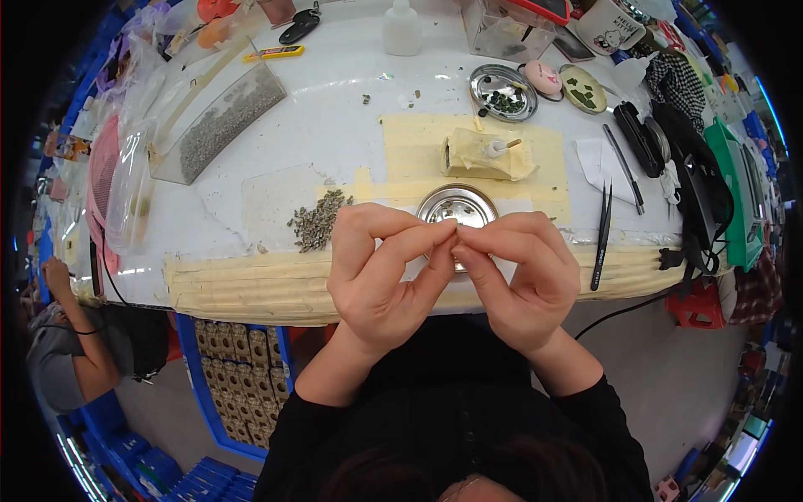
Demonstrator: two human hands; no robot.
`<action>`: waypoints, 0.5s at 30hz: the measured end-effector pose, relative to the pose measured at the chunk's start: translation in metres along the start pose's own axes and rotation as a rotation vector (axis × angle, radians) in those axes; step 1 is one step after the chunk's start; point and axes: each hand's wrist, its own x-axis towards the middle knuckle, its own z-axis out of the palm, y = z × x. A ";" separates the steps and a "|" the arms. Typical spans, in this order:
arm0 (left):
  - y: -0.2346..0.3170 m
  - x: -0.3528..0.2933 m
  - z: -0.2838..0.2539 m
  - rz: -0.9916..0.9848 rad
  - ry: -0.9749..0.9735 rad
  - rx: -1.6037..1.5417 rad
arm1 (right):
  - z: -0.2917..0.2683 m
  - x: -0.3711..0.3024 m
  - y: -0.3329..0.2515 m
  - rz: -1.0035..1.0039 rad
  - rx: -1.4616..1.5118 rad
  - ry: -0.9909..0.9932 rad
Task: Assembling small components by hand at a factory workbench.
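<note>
Two hands meet over a metal dish, pinching something tiny

A white table (pixel 335 109) spans the view, with a long clear box (pixel 226 121) of grey pieces at its far left. The left hand (pixel 376 268) and right hand (pixel 527 280) meet fingertip to fingertip, thumb and forefinger pinched on each side. Tweezers (pixel 601 238) lie to the right, untouched. Beyond the hands stands a taped block (pixel 477 155); beneath them, a round metal dish (pixel 457 188); just left, a loose pile (pixel 316 222) of small grey pieces.

Both pinches seem to share one tiny piece (pixel 457 231), above the dish. The step looks like close fingertip work; continuing it calls for steady, light pressure. The piece's shape is indistinct, and fingers hide the dish's near side.
</note>
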 end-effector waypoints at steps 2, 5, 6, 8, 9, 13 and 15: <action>-0.001 0.000 0.000 -0.011 -0.001 -0.004 | 0.002 0.000 0.003 -0.132 -0.084 0.011; -0.002 -0.001 0.001 -0.025 0.018 -0.018 | 0.005 0.000 0.003 -0.165 -0.159 0.031; -0.002 -0.001 0.001 -0.026 0.021 -0.017 | 0.006 0.000 0.003 -0.148 -0.175 0.038; -0.002 -0.002 0.001 -0.029 0.022 -0.012 | 0.006 -0.001 0.004 -0.087 -0.122 0.031; -0.002 -0.002 0.001 -0.031 0.021 -0.009 | 0.006 -0.001 0.004 -0.057 -0.095 0.027; 0.000 0.000 0.000 -0.082 -0.011 -0.046 | 0.002 -0.001 0.017 -0.357 -0.262 -0.003; 0.001 0.000 -0.002 -0.128 -0.057 -0.081 | 0.001 0.001 0.020 -0.410 -0.301 -0.008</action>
